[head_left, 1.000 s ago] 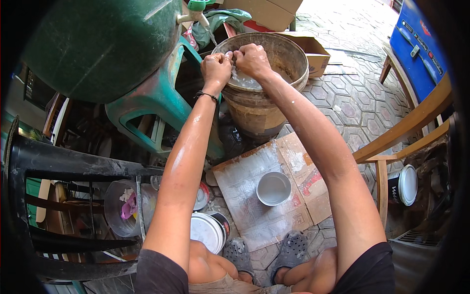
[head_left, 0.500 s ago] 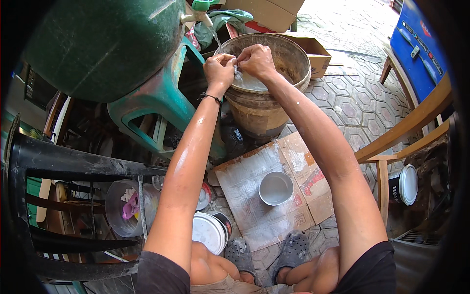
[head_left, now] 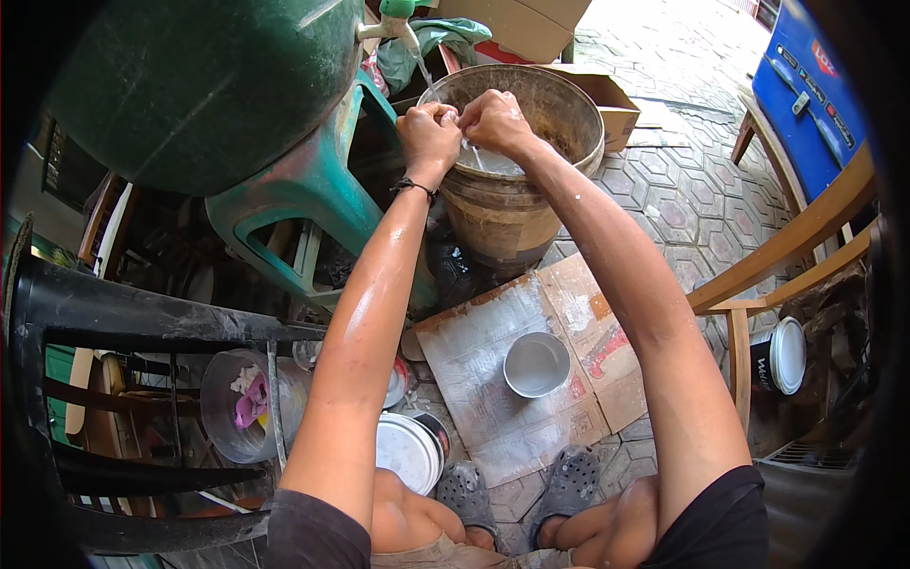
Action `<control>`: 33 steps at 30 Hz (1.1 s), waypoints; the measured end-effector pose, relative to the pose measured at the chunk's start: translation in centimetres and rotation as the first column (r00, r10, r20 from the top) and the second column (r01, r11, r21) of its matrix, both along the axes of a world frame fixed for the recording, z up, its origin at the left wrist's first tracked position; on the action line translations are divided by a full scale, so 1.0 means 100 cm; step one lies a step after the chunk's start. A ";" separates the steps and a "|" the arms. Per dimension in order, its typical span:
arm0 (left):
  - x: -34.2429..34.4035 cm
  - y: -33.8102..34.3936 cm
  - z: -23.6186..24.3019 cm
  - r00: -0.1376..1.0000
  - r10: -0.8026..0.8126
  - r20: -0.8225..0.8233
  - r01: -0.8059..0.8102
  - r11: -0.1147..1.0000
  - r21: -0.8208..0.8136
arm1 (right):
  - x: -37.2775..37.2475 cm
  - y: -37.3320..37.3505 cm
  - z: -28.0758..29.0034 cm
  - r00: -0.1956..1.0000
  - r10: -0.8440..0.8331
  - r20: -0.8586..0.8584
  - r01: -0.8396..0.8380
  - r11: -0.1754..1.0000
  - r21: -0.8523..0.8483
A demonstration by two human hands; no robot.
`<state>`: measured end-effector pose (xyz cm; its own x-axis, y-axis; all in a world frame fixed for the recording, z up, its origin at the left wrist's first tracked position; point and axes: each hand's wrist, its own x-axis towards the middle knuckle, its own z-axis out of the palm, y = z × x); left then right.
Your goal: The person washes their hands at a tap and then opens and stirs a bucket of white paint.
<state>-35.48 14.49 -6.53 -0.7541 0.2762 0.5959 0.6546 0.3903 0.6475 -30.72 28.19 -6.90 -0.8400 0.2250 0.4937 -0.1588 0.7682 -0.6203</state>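
Both hands are at twelve o'clock from my body, over the near rim of the brown-stained bucket (head_left: 502, 213). My left hand (head_left: 429, 137) and right hand (head_left: 497, 123) are curled, fingertips meeting; from this angle I cannot tell whether anything small is pinched between them. The tap (head_left: 387, 28), at eleven o'clock, is running, and its water stream (head_left: 427, 81) passes out of sight behind my left fingers. White specks mark my right knuckles. The round container (head_left: 536, 364) is on flattened cardboard (head_left: 464, 379), also at twelve o'clock but nearer my feet.

I judge the step in hand to be rubbing the fingers under water. Good practice: bring the fingertips squarely under the flow, turn the right knuckles into it, and hold fingertips below wrists so runoff drops inside the bucket. Leaning back risks dripping onto the cardboard.
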 end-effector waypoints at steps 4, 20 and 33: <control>-0.001 -0.001 0.000 1.000 0.021 0.007 -0.020 1.000 -0.022 | -0.003 -0.004 0.000 1.000 -0.017 0.013 0.017 1.000 0.006; -0.007 0.001 -0.004 0.997 -0.057 -0.046 0.056 0.998 -0.022 | -0.001 -0.001 -0.002 0.998 0.057 0.023 -0.056 0.998 -0.038; 0.006 0.002 0.004 0.999 0.032 0.024 -0.029 0.995 -0.093 | 0.001 0.006 -0.005 0.999 0.032 0.029 -0.025 0.973 -0.231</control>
